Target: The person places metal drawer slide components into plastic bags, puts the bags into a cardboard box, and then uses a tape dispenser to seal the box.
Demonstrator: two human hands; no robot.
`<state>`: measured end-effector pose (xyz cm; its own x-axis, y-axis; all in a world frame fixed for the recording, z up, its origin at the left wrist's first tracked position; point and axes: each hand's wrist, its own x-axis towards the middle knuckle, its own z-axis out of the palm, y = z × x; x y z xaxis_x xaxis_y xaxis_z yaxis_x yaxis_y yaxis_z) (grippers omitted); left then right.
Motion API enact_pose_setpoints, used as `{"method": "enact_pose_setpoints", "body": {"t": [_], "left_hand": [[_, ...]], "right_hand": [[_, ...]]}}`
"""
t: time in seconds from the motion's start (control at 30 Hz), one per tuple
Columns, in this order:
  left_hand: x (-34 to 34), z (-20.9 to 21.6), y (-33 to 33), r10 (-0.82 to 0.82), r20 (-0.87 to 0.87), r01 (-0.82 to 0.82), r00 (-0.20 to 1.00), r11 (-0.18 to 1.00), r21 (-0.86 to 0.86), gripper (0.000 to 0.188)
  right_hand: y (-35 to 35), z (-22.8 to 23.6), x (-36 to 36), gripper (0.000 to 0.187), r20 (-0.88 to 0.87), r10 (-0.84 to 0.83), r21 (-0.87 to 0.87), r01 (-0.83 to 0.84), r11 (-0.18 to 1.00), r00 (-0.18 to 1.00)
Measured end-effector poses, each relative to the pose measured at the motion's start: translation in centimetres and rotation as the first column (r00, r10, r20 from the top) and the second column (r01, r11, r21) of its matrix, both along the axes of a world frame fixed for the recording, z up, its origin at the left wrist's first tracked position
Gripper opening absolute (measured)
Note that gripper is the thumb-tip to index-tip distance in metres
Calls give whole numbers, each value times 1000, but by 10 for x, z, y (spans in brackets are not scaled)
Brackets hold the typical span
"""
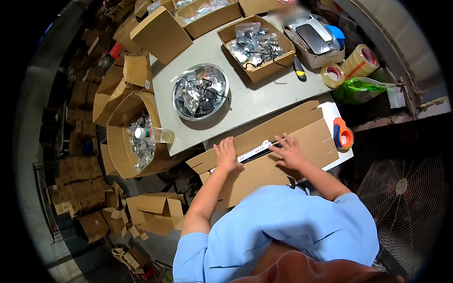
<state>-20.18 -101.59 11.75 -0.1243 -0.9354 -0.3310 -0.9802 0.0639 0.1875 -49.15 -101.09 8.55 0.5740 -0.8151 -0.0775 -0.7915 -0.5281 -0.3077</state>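
A long white slotted rail with dark strips (255,153), much like a drawer slide, lies lengthwise on a flat, creased sheet of cardboard (306,133) in front of me. My left hand (227,155) rests at the rail's left part, fingers stretched out over the cardboard and the thumb beside the rail. Toward the other end, my right hand (289,153) has its fingers spread, with the fingertips at or just over the rail. I cannot tell how firmly it touches. Neither hand is closed round anything.
Behind the cardboard stands a grey table (179,70) with a metal bowl of bagged parts (200,92), a parts box (255,47), a utility knife (299,69) and tape rolls (361,61). An orange tape dispenser (343,134) sits right. Open cartons (137,137) stand left, a fan (401,186) lower right.
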Motion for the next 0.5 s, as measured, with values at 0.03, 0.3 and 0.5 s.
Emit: {"method": "enact_pose_setpoints", "body": {"t": [0.03,0.3,0.5], "left_hand": [[-5,-1,7,7,10,-6,1000,999,-50,115],[-9,-52,34,10,-90,-40,996,940,-339,99],[-3,-54,-28,36,77,3,996,891,-454,94]], "right_hand": [[3,-2,13,75,-8,28,-9,-28,1000,1000],[14,-51,46,42,110,-152,-140,166,976,982],[-36,-48,67,48,189,-221,-256,265,930,957]]}}
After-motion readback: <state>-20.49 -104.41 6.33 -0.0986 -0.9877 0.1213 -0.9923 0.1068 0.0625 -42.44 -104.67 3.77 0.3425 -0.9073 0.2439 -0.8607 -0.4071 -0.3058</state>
